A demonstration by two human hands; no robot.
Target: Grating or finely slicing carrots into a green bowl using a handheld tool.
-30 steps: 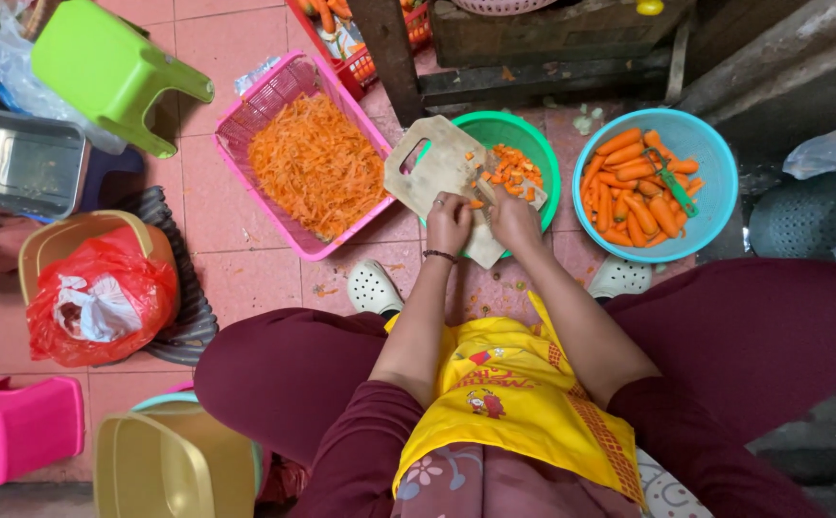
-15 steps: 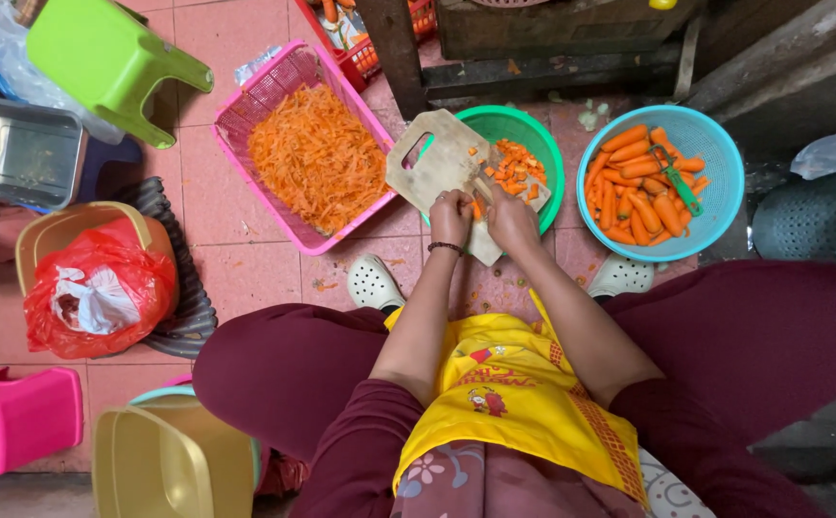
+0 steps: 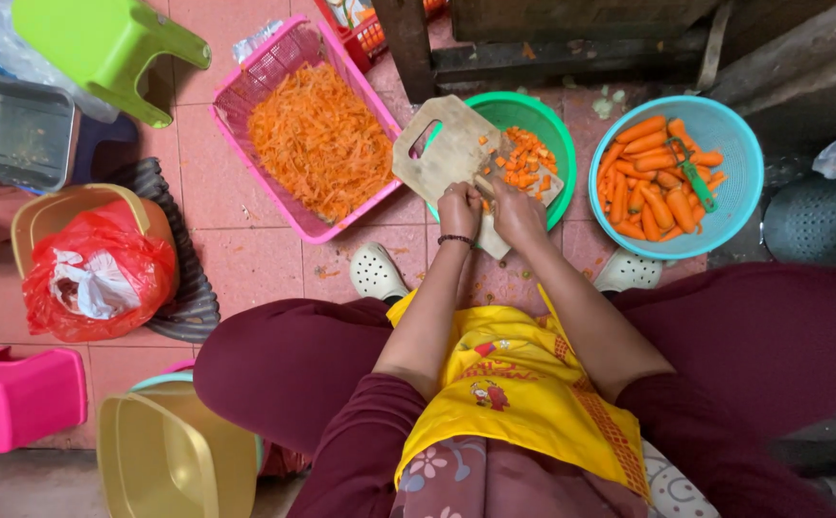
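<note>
A wooden cutting board (image 3: 442,149) lies across a green bowl (image 3: 543,120), with diced carrot pieces (image 3: 525,161) on its right side. Both hands work at the board's near edge. My left hand (image 3: 459,209), with a dark bracelet on the wrist, pinches a small carrot piece against the board. My right hand (image 3: 517,213) is closed around a knife whose thin blade (image 3: 483,184) points up-left between the hands; my fingers hide most of it. To the right stands a blue bowl (image 3: 736,144) of whole peeled carrots (image 3: 643,182), with a green peeler (image 3: 696,182) on top.
A pink basket (image 3: 289,53) of shredded carrot sits left of the board. Further left are a green stool (image 3: 102,43), a metal tray (image 3: 15,129), a red bag (image 3: 102,273) in a yellow basket, a pink stool (image 3: 15,398) and a yellow tub (image 3: 174,460). A dark wooden frame (image 3: 552,53) stands behind.
Both hands have stayed at the board's near edge with only small movements. A few more diced pieces lie on the board's right side.
</note>
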